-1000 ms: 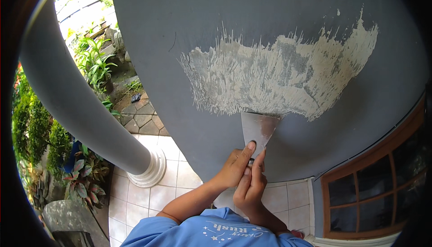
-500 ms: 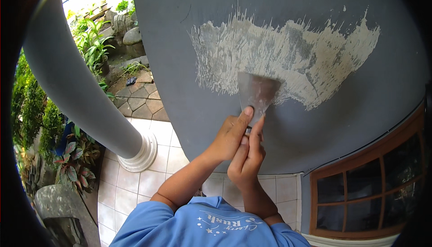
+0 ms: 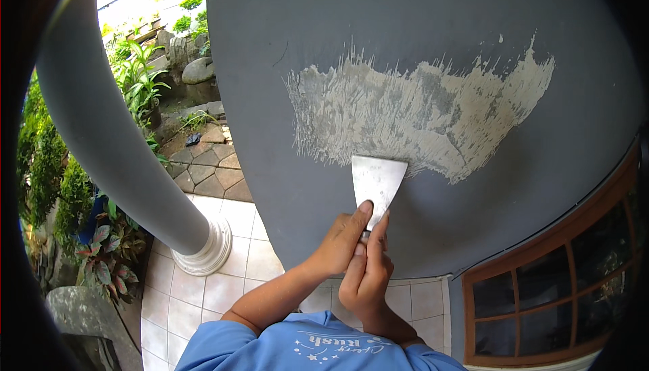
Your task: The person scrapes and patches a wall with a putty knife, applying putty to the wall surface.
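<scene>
Both my hands grip one putty knife [image 3: 379, 180], a scraper with a wide, flared metal blade. My left hand [image 3: 342, 241] is closed at the lower end of the blade, its thumb lying along the metal. My right hand [image 3: 368, 275] wraps round the handle just beneath; most of the handle is hidden by my fingers. The blade's broad edge lies at the lower border of a rough, whitish scraped patch [image 3: 405, 114] on the grey wall [image 3: 270, 134]. Streaks run up and down through the patch, with ragged upper edges.
To the left stands a round grey column [image 3: 122, 148] on a white base [image 3: 209, 249]. Pale floor tiles [image 3: 186, 286] lie below. A brown-framed window [image 3: 541, 290] is at the lower right. Plants [image 3: 138, 80] and stones [image 3: 198, 71] fill the far left.
The putty knife and both hands have moved down, from over the patch to its lower edge. The blade looks brighter now. The view has shifted slightly.
</scene>
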`<state>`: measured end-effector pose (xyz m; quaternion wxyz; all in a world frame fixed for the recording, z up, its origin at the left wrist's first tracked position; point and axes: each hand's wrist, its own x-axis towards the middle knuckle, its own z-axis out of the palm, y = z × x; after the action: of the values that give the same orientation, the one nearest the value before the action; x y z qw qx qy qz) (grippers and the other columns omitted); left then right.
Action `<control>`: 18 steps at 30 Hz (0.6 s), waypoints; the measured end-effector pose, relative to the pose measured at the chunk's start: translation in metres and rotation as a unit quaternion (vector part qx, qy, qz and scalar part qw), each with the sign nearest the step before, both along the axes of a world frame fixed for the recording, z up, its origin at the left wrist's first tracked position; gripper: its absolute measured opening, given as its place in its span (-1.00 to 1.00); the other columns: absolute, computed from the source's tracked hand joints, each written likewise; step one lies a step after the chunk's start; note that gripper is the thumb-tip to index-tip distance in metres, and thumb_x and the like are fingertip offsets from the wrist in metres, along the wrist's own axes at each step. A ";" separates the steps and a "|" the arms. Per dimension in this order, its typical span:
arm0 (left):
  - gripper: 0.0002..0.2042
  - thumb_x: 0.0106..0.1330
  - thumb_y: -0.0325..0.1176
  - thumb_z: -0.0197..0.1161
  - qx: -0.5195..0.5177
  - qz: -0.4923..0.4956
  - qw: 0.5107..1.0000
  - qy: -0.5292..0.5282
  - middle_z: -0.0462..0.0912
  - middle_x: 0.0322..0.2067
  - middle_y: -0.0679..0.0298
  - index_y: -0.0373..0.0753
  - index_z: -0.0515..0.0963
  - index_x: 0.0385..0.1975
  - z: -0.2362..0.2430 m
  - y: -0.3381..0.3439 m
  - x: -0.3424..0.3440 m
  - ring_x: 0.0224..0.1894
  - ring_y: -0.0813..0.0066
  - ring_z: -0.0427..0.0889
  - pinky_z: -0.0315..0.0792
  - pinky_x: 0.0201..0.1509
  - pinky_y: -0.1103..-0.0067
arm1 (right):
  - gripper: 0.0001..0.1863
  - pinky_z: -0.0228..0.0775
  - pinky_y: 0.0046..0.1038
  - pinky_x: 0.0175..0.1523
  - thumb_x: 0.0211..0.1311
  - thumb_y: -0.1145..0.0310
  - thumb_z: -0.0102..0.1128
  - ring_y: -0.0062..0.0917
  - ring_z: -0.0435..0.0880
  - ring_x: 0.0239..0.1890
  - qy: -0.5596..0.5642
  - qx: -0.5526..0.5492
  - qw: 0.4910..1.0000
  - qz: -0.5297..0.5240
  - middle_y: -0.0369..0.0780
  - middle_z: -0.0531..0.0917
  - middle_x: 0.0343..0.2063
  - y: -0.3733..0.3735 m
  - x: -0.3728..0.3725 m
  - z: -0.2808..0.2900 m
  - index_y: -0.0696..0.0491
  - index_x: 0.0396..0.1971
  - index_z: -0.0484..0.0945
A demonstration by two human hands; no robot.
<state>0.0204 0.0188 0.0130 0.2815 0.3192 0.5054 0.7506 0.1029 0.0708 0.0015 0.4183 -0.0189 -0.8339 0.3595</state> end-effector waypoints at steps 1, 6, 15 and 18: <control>-0.40 0.52 -0.01 -0.30 0.000 -0.005 1.000 -0.013 0.61 -0.59 0.21 -0.33 0.57 -0.52 -0.006 0.004 -0.001 -0.54 0.53 0.55 0.44 -0.39 0.62 | -0.40 0.53 -0.24 -0.05 0.23 0.53 -0.21 0.10 0.61 -0.09 -0.001 0.001 1.000 -0.016 0.34 0.44 -0.01 0.000 0.001 -0.006 0.49 0.25 0.01; -0.39 0.52 -0.01 -0.30 0.015 -0.021 0.999 -0.026 0.59 -0.61 0.22 -0.32 0.56 -0.54 0.010 0.005 -0.006 -0.56 0.54 0.53 0.43 -0.42 0.62 | -0.40 0.54 -0.22 -0.08 0.26 0.50 -0.19 0.12 0.60 -0.09 0.035 0.015 0.999 -0.019 0.35 0.44 -0.02 0.004 -0.009 0.002 0.49 0.25 0.00; -0.39 0.52 0.00 -0.30 -0.007 -0.004 0.999 -0.031 0.57 -0.64 0.25 -0.30 0.57 -0.57 0.010 0.011 -0.013 -0.58 0.57 0.51 0.42 -0.41 0.62 | -0.42 0.53 -0.23 -0.11 0.28 0.51 -0.20 0.07 0.62 -0.10 0.062 0.016 0.998 -0.026 0.33 0.46 -0.04 0.012 -0.022 -0.006 0.48 0.25 0.01; -0.37 0.51 0.05 -0.26 0.022 0.011 1.000 0.007 0.55 -0.68 0.27 -0.33 0.56 -0.57 0.012 0.005 -0.016 -0.59 0.55 0.52 0.43 -0.43 0.64 | -0.42 0.53 -0.23 -0.10 0.27 0.52 -0.20 0.11 0.61 -0.11 -0.011 -0.074 0.997 0.024 0.32 0.47 -0.04 0.007 -0.015 0.009 0.47 0.26 0.01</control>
<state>0.0040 0.0243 0.0245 0.2628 0.3250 0.4940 0.7624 0.0881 0.0774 0.0102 0.3975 -0.0334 -0.8098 0.4302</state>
